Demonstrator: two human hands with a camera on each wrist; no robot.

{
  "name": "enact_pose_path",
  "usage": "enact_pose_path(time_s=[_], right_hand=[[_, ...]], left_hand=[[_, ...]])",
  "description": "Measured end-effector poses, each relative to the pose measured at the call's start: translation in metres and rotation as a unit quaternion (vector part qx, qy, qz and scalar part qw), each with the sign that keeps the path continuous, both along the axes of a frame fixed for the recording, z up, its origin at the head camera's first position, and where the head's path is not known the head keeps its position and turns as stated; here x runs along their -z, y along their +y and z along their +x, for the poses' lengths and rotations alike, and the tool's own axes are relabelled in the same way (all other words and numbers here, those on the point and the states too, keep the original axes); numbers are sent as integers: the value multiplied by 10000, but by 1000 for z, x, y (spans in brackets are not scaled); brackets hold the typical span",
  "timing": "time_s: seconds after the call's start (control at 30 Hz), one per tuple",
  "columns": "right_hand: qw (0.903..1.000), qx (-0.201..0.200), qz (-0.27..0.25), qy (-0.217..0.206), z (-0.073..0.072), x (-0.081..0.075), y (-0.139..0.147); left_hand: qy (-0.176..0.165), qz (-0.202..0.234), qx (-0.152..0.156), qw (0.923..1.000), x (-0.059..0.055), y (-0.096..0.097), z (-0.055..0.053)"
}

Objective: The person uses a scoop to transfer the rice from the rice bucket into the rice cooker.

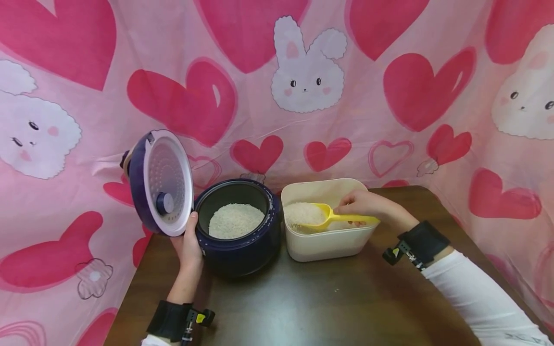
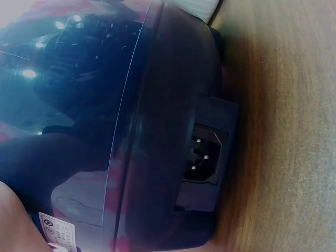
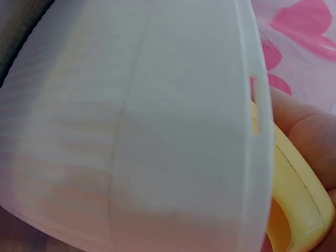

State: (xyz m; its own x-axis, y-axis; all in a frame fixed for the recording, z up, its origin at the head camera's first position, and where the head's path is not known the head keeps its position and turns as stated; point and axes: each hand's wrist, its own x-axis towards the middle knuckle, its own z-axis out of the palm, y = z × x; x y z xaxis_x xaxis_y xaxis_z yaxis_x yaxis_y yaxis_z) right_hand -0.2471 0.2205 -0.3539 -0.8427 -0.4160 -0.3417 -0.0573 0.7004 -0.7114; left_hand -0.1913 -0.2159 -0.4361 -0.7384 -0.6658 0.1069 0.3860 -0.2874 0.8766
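My right hand (image 1: 363,203) grips the handle of a yellow scoop (image 1: 330,214) inside the cream rice bin (image 1: 326,247). White rice (image 1: 304,213) lies by and in the scoop's bowl. In the right wrist view, the scoop's yellow handle (image 3: 299,189) shows past the bin's pale wall (image 3: 184,131). To the left, my left hand (image 1: 189,247) holds the lower edge of the raised rice cooker lid (image 1: 166,168), thumb at its rim; the other fingers are mostly hidden. The dark blue rice cooker (image 1: 242,257) stands beside the bin, with rice (image 1: 235,221) in its inner pot.
Both containers stand on a brown wooden table (image 1: 298,307), close to the pink heart-patterned cloth (image 1: 255,105) behind. A power socket (image 2: 202,157) sits low on the cooker's side in the left wrist view. A few grains (image 1: 336,290) lie on the table.
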Motion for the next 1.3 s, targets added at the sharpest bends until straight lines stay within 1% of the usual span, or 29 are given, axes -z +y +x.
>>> enact_pose_path(time_s=[0.13, 0.33, 0.4, 0.57, 0.7, 0.87, 1.07, 1.3], right_hand=[[9999, 28, -126, -26, 2, -5, 6], [9989, 96, -429, -155, 4, -8, 15], [9987, 128, -468, -136, 5, -10, 18], [9986, 199, -481, -68, 9, -14, 24], [9983, 267, -524, -44, 14, -15, 31], [9976, 213, -657, -91, 21, -14, 40], [9961, 99, -875, -111, 23, -12, 46], [9955, 178, -921, -120, 25, -16, 43]], left_hand=[[38, -20, -10, 10000, 2, -1, -2], [-88, 36, 47, 9999, 2, -3, -2], [-126, 118, 78, 9998, 1, -3, -1], [-198, 165, 60, 9996, 0, -3, 0], [-247, 90, 58, 9996, 0, -3, 0], [-290, 12, 77, 9995, 1, -4, -1], [-375, -34, 88, 9993, 1, -5, 0], [-578, -121, 117, 9982, 1, -5, 2]])
